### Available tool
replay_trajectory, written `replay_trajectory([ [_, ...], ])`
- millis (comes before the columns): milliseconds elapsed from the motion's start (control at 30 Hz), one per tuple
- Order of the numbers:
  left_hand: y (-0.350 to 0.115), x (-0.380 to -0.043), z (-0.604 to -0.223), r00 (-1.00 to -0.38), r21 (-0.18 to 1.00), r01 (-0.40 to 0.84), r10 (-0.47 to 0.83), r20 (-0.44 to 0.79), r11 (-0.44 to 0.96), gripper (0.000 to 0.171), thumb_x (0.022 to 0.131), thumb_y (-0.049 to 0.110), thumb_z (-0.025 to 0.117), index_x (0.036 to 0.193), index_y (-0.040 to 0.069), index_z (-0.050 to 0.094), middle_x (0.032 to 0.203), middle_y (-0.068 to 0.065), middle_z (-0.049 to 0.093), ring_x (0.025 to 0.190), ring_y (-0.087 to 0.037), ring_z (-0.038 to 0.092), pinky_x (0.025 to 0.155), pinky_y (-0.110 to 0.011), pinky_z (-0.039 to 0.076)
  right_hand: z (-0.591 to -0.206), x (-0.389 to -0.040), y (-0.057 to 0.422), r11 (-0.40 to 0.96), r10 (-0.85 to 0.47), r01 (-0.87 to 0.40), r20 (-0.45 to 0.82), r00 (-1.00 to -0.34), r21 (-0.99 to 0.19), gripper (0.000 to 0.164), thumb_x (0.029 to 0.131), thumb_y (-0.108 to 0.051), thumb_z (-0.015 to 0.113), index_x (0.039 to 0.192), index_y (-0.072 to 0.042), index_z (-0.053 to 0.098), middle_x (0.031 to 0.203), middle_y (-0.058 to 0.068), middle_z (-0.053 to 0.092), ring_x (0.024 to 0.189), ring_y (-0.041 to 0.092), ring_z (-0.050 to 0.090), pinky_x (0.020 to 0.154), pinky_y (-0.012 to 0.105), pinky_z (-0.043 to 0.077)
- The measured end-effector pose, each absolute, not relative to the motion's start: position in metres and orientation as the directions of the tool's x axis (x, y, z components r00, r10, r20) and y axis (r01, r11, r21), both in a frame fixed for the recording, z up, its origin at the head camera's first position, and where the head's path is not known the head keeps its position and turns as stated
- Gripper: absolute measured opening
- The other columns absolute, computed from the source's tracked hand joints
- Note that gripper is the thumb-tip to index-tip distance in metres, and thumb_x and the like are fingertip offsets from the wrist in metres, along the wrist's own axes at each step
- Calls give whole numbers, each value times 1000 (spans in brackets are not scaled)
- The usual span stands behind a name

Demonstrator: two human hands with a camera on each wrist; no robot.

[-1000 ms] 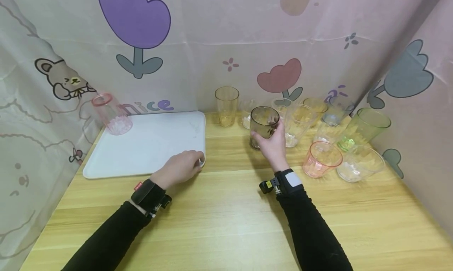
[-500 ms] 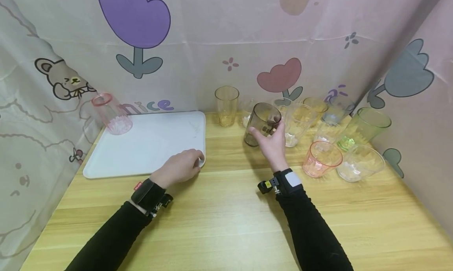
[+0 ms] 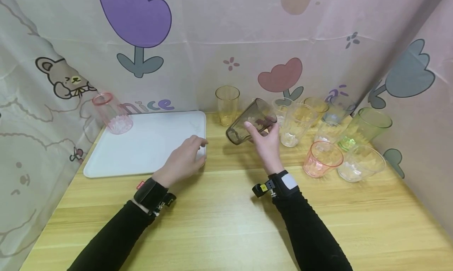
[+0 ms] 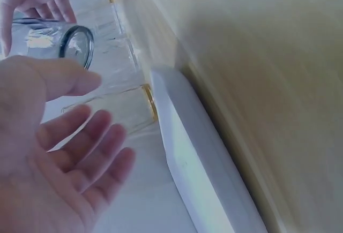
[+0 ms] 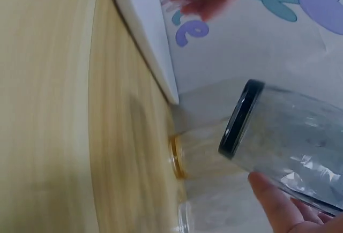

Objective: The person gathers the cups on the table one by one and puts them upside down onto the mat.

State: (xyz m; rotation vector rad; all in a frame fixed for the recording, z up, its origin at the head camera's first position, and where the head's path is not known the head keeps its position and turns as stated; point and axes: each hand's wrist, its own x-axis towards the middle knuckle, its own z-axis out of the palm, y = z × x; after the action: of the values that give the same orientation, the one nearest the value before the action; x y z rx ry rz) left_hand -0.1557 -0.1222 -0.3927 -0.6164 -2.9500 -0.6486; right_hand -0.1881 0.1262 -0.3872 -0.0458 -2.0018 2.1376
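Observation:
My right hand point(image 3: 267, 147) grips a smoky dark drinking glass point(image 3: 249, 121), thumb on the near side. The glass is tilted above the table, its base toward the lower left and its mouth toward the upper right. In the right wrist view, the thick dark base of the glass point(image 5: 244, 118) shows. Over the right front corner of the white tray point(image 3: 148, 145), my left hand point(image 3: 182, 161) holds nothing; the left wrist view shows its loosely bent fingers point(image 4: 102, 160) apart from the tray edge. A pink-rimmed glass point(image 3: 112, 115) stands at the tray's far left corner.
An amber glass point(image 3: 227, 106) stands between the tray and the tilted glass. Several others crowd the right, among them a clear tall glass point(image 3: 296, 125), a short pink glass point(image 3: 322, 159), a wide clear glass point(image 3: 361, 164) and a green glass point(image 3: 366, 127). A printed curtain point(image 3: 198, 58) hangs behind.
My right hand has lifted the dark glass off the table and tipped it from upright, its base swinging left. My left hand has come up off the tray's corner and its fingers have loosened.

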Motion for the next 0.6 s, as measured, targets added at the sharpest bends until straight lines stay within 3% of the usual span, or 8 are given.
replay_trajectory([
  [200,-117,-157,-390,-891,408,450,368,266,794,60,90,26,67,141,7,41,141,-10,48,127,-27,51,101,-43,52,-382,-182,116,-173,105,-112,95,-990,-978,67,90,-33,71,137,-14,28,118,1,50,101,15,64,79,34,61],
  [367,-111,-156,-388,-839,418,529,382,386,739,81,85,29,75,148,4,32,152,-15,38,139,-29,41,116,-45,39,-379,-178,108,-251,74,-113,97,-992,-961,65,93,-31,66,141,-13,26,122,3,50,104,22,62,80,41,62],
  [600,-101,-154,-383,-743,411,645,405,533,644,98,80,29,81,154,4,22,158,-16,30,147,-30,32,120,-45,33,-375,-173,102,-341,7,-90,93,-996,-936,56,95,-32,62,138,-17,29,123,5,56,95,21,66,81,46,61],
])
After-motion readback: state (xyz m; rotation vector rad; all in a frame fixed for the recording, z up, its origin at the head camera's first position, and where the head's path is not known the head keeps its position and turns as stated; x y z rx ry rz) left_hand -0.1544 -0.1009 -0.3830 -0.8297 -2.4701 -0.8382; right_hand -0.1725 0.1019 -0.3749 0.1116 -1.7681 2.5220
